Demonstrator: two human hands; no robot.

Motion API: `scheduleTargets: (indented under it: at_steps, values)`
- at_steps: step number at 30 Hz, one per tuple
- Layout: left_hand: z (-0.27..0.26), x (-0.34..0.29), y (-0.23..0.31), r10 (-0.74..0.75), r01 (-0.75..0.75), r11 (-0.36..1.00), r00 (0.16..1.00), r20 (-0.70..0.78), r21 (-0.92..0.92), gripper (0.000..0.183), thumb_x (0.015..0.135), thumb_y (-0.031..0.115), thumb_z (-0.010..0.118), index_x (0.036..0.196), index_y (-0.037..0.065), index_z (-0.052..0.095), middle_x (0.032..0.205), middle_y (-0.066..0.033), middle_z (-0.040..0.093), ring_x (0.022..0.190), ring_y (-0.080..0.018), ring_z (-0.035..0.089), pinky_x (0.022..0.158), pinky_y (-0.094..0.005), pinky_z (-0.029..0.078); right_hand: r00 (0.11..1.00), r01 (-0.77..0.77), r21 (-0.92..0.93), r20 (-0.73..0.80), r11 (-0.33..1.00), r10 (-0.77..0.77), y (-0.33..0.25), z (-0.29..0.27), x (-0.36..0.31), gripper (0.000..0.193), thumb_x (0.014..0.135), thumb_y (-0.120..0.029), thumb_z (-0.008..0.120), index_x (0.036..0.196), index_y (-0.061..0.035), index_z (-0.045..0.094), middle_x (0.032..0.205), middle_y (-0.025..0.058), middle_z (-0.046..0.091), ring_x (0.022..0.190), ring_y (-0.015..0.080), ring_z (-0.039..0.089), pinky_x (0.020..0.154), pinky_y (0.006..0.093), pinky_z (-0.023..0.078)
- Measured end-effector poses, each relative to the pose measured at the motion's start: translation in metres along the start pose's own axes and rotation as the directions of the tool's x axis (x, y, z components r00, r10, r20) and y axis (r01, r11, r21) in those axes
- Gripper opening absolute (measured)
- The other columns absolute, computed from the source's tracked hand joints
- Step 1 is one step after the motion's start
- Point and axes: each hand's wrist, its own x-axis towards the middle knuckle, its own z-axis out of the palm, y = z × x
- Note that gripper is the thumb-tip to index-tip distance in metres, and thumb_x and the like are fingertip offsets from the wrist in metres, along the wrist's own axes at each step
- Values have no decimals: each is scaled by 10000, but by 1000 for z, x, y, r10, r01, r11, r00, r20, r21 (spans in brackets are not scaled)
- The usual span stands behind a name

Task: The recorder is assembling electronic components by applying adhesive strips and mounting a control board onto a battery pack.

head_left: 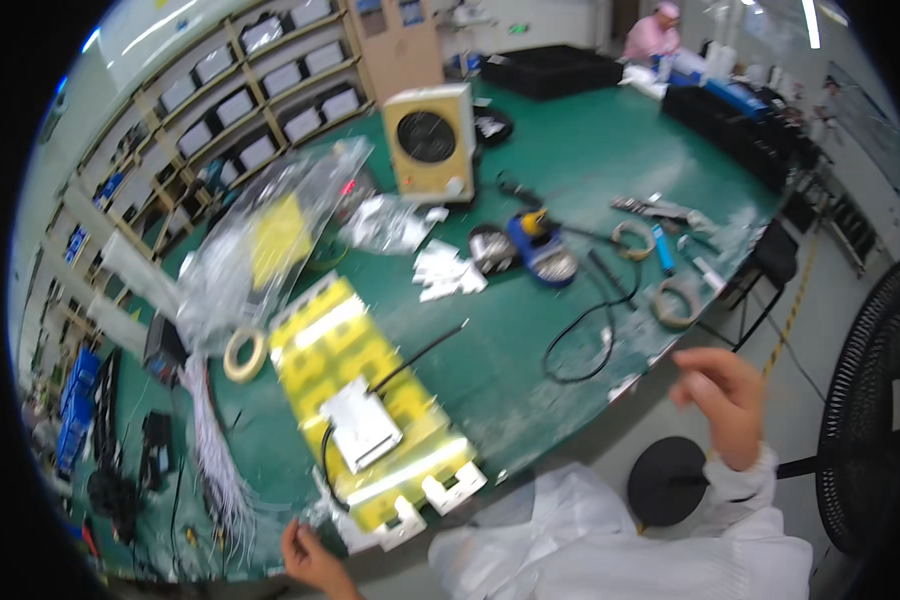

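A long yellow panel (pixel 305 350) with pale strips lies slantwise on the green table. On it rests a flat white-and-silver box-shaped unit (pixel 361 428), with one black cable (pixel 420 357) running up to the right and another curling down its left side. White brackets (pixel 455 488) stick out at the panel's near end. My left hand (pixel 315 562) is beside that near end, fingers loosely bent and slightly apart, with nothing visible in them. Off the table's right edge, my right hand (pixel 722 400) is raised, its fingers loosely curled and apart, a little blurred, and nothing shows in it.
Behind the panel stand a beige fan-type box (pixel 430 145) and clear plastic bags (pixel 270 240). A soldering iron stand (pixel 542 250), tape rolls (pixel 676 302) and hand tools lie to the right. White wires (pixel 215 460) bundle at left. A black floor fan (pixel 875 420) stands at right; a person (pixel 653 35) sits far off.
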Motion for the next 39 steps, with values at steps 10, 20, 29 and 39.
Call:
scheduleTargets:
  at_steps: [10,20,29,39]
  values:
    - [10,-1,40,44,-49,997,996,84,63,233,1035,139,581,1031,-65,693,843,-97,702,733,-165,638,685,-297,519,972,36,-150,-224,988,-70,108,39,19,162,966,-12,611,1074,56,711,827,73,712,728,113,686,665,248,526]
    - [-13,-25,37,121,-123,991,992,45,46,248,972,53,660,734,-19,676,762,-87,721,684,-138,661,629,-272,499,998,56,22,-38,998,-55,170,98,39,142,1006,-55,587,1083,19,681,763,-7,580,634,54,502,571,225,396]
    - [-16,-5,55,319,-307,938,946,-53,162,65,864,60,750,913,18,743,898,-104,747,812,-247,718,750,-345,558,956,277,-307,184,910,-229,211,125,41,146,972,-41,595,1052,55,671,811,70,638,719,110,580,632,280,453]
    - [10,46,103,528,-528,849,849,-23,-2,270,862,-11,704,1129,20,673,1110,-171,716,998,-284,697,881,-382,545,904,427,-511,238,746,-355,167,147,26,117,890,-58,656,957,28,699,794,184,677,673,314,653,625,398,503]
